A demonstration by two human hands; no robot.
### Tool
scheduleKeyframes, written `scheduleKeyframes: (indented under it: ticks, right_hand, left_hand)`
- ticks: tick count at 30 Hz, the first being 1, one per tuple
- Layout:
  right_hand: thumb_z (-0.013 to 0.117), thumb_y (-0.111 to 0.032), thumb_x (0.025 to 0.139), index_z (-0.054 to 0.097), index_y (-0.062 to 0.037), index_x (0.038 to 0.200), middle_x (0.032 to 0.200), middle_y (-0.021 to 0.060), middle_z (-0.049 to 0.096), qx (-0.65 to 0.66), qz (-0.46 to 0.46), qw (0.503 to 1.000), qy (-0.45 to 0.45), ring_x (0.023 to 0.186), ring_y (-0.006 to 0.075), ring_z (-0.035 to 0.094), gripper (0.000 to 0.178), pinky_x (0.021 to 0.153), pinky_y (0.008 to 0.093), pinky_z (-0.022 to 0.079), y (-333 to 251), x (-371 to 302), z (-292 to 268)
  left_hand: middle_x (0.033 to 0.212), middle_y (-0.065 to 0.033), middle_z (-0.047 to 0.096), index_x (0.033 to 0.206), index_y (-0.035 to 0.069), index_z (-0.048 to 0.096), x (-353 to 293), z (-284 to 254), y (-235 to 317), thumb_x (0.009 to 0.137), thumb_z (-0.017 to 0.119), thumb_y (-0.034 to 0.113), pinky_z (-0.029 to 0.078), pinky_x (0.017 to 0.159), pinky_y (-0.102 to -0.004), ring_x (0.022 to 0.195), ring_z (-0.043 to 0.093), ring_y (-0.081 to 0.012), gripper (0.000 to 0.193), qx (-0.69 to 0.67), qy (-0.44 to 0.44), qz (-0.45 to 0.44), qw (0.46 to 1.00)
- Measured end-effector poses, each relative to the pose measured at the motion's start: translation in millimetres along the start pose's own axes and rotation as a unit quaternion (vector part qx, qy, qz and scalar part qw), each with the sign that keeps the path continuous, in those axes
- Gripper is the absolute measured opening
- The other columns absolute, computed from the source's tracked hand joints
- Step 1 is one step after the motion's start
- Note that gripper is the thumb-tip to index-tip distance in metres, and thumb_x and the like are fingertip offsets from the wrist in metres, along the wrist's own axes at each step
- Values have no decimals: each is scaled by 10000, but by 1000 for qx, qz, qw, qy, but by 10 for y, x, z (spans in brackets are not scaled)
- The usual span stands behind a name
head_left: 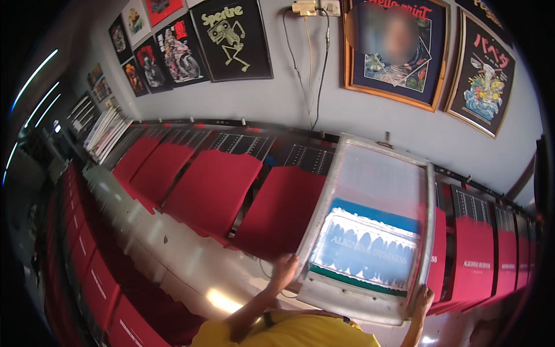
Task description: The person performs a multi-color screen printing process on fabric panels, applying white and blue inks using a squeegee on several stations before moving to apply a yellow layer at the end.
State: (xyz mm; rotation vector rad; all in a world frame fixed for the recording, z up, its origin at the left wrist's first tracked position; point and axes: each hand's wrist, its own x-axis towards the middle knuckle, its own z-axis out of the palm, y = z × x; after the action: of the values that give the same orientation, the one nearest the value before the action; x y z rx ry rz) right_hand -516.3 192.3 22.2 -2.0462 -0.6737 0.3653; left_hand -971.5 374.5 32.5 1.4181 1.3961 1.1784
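Note:
My hands grip a silk-screen printing frame (430, 231) by its two long sides, close to the corners nearest me. My left hand (283, 272) is closed on the left rail, and my right hand (424, 301) is closed on the right rail. White ink (341, 225) is smeared unevenly over the blue stencil area. A green strip (358, 281) runs along that area's near side. The frame lies tilted over the row of boards, hiding what is beneath it. Just left of it, a plain red shirt (283, 202) is stretched on a board.
More plain red shirts (211, 182) lie on boards farther left. Red shirts with white print (474, 263) continue to the right. Another row of printed red shirts (95, 283) stands across the aisle at left. A rail (277, 130) runs along the wall, with cables (298, 69) hanging above.

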Motion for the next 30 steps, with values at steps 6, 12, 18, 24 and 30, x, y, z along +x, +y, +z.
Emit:
scheduleKeyframes:
  ticks: [6, 12, 18, 24, 30]
  right_hand:
    - [521, -251, 967, 638, 43, 1031, 847, 138, 636, -3, 36, 999, -30, 788, 218, 566, 323, 735, 365, 441, -523, -647, 882]
    - [508, -264, 963, 632, 58, 1024, 961, 263, 651, -55, 23, 997, -51, 901, 423, 603, 350, 820, 450, 454, -1236, -1070, 1363]
    - [505, -255, 949, 629, 62, 903, 835, 282, 618, -92, -83, 992, -12, 807, 435, 592, 343, 730, 483, 441, -978, -895, 1785]
    - [512, -206, 921, 631, 47, 862, 844, 271, 642, -119, -52, 992, 4, 842, 444, 618, 286, 748, 492, 467, -1082, -820, 1974]
    - [530, -225, 896, 651, 40, 866, 868, 274, 647, -136, -66, 988, 41, 871, 441, 623, 293, 768, 508, 462, -1036, -867, 2066]
  left_hand:
    - [789, -236, 641, 902, -3, 661, 342, -1150, -599, 913, 581, 310, 480, 687, -444, 758, 641, -403, 323, 117, 35, 2, 993]
    - [793, -262, 627, 874, 2, 653, 656, -1829, -731, 925, 548, 361, 474, 702, -481, 773, 629, -435, 377, 187, -19, -59, 980]
    - [761, -240, 618, 835, -15, 632, 1064, -1988, -951, 919, 564, 333, 459, 674, -475, 728, 613, -409, 364, 203, -39, -25, 978]
    - [728, -202, 610, 835, -50, 617, 1300, -2015, -863, 923, 575, 334, 447, 681, -429, 686, 574, -331, 396, 190, -51, -67, 978]
    - [746, -90, 620, 879, -57, 649, 1335, -2035, -1018, 931, 614, 253, 445, 684, -337, 725, 549, -164, 317, 50, -37, -106, 992]
